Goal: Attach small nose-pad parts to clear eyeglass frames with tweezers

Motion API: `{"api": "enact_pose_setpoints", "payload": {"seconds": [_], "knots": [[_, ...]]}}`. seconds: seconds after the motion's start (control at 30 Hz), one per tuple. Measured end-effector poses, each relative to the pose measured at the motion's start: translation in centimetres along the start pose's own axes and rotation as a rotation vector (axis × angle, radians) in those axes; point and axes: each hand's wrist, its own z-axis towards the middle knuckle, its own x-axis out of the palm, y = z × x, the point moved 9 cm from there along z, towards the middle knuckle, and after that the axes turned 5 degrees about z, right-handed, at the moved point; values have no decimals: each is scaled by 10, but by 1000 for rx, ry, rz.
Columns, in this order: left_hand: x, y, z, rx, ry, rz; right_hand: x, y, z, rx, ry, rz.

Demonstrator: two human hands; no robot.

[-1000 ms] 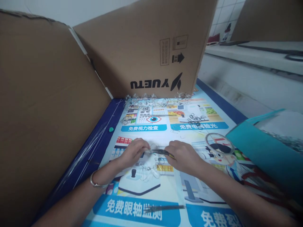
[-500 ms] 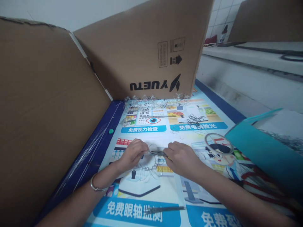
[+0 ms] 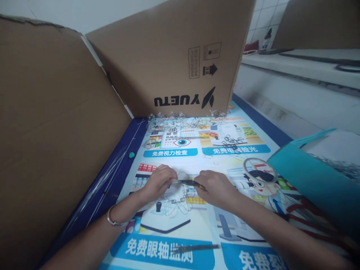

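My left hand (image 3: pixel 159 182) is closed in a pinch on a thin wire piece (image 3: pixel 174 201), whose several fine loops hang below the fingers over the printed sheet. My right hand (image 3: pixel 216 188) is wrapped round the handles of a pair of pliers (image 3: pixel 189 182). The pliers point left, and their tips reach the wire beside my left fingertips. Whether the jaws are closed on the wire is too small to tell. One more thin loop (image 3: pixel 182 175) arches just above the pliers' nose.
Cardboard panels (image 3: pixel 168 56) stand at the left and back, with tangled wire pieces (image 3: pixel 180 122) along the foot. Black wire loops (image 3: pixel 232 142) lie mid-table, a clear ring (image 3: pixel 260 170) at right. A teal box (image 3: pixel 309 168) holds wire; a straight wire bundle (image 3: pixel 199 248) lies in front.
Both hands stay almost in place. The pliers have turned slightly in my right hand, and more of their handle shows. The hanging wire loops have shifted a little.
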Motion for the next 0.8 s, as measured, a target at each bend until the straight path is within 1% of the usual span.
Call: {"api": "enact_pose_setpoints", "payload": {"seconds": [0.27, 0.47, 0.63, 0.8], "knots": [[0, 4, 0, -27, 2, -49, 2, -1, 1, 14, 24, 52], [-2, 8, 0, -82, -17, -86, 8, -8, 2, 75, 89, 165], [-5, 10, 1, -117, -44, -99, 4, -8, 2, 74, 48, 164], [-7, 8, 2, -108, -56, -104, -1, -4, 1, 38, -4, 103]]}}
